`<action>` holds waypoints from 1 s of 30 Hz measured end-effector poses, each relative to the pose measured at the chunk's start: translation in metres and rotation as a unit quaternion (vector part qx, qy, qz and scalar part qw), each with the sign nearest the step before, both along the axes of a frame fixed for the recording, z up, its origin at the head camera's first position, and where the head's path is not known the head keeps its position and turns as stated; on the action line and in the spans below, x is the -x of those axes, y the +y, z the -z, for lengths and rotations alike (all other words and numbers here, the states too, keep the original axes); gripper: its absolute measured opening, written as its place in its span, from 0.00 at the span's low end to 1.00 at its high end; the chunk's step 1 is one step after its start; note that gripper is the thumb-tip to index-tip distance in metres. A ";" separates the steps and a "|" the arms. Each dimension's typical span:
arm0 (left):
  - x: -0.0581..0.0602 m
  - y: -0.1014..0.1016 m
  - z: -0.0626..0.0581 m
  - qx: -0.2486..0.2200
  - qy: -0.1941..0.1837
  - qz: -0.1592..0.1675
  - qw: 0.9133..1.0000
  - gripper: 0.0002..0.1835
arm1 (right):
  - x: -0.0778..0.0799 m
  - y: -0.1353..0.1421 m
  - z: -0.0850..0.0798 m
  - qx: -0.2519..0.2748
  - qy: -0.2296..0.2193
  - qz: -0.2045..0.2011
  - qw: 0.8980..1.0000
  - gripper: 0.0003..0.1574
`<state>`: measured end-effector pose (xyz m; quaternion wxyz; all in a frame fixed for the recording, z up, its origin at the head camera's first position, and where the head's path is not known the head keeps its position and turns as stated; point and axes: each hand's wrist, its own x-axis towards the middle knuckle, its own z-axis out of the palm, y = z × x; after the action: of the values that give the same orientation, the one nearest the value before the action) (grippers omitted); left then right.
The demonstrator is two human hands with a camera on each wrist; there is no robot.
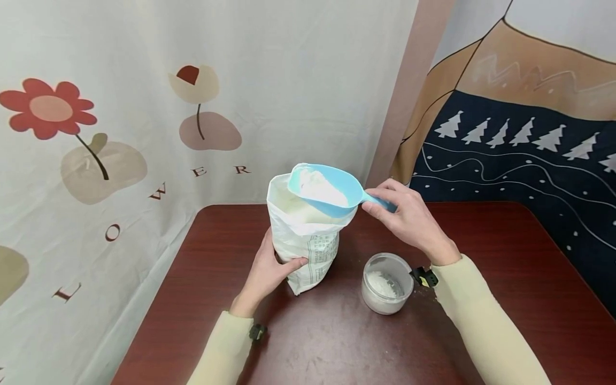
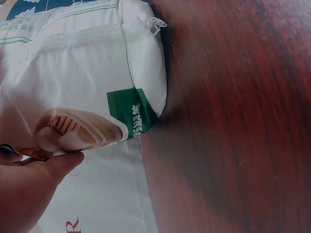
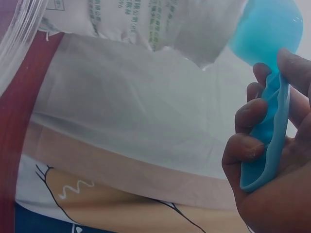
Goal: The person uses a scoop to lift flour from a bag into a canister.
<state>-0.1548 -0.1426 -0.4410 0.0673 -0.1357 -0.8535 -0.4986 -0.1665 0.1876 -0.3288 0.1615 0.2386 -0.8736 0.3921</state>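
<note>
A blue scoop [image 1: 355, 188] heaped with white powder [image 1: 320, 190] is over the mouth of a white bag [image 1: 300, 248]. My right hand [image 1: 409, 214] grips its handle, with fingers wrapped round it in the right wrist view [image 3: 265, 141]. The bag stands open on the table, and pale powder shows inside. Around its lower left side my left hand [image 1: 271, 270] holds it, thumb across the front. Printed bread and a green label [image 2: 131, 112] mark the bag's side in the left wrist view. Below my right hand stands a clear round tub [image 1: 385, 307] with white powder in it.
The dark red table [image 1: 317, 342] reaches back to a pale printed curtain [image 1: 308, 80]. A navy cloth with white trees [image 1: 520, 160] hangs at the right. Specks of powder lie by the tub. Each wrist wears a small black camera [image 1: 424, 277].
</note>
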 end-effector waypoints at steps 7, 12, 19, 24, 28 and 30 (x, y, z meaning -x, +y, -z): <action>-0.001 0.000 -0.001 -0.003 -0.006 -0.001 1.000 0.54 | -0.006 0.008 -0.004 0.001 0.015 0.011 1.000 0.16; 0.000 0.000 0.000 -0.004 -0.003 0.001 1.000 0.54 | -0.011 0.014 -0.006 -0.002 0.009 0.023 1.000 0.16; -0.001 0.000 -0.001 -0.001 -0.002 0.000 1.000 0.54 | -0.016 0.019 -0.003 -0.008 -0.002 0.032 0.999 0.17; 0.000 0.000 0.000 -0.001 0.000 0.000 1.000 0.54 | -0.020 0.021 -0.001 -0.010 -0.003 0.038 0.999 0.17; 0.000 0.000 0.000 -0.003 -0.001 0.001 1.000 0.54 | -0.023 0.025 0.002 -0.007 -0.004 0.041 0.999 0.17; 0.000 0.000 0.000 -0.004 0.000 0.002 1.000 0.54 | -0.025 0.028 0.003 -0.008 -0.005 0.043 0.999 0.17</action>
<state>-0.1547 -0.1425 -0.4410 0.0668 -0.1370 -0.8512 -0.5023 -0.1417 0.2152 -0.3322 0.1716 0.1999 -0.8869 0.3795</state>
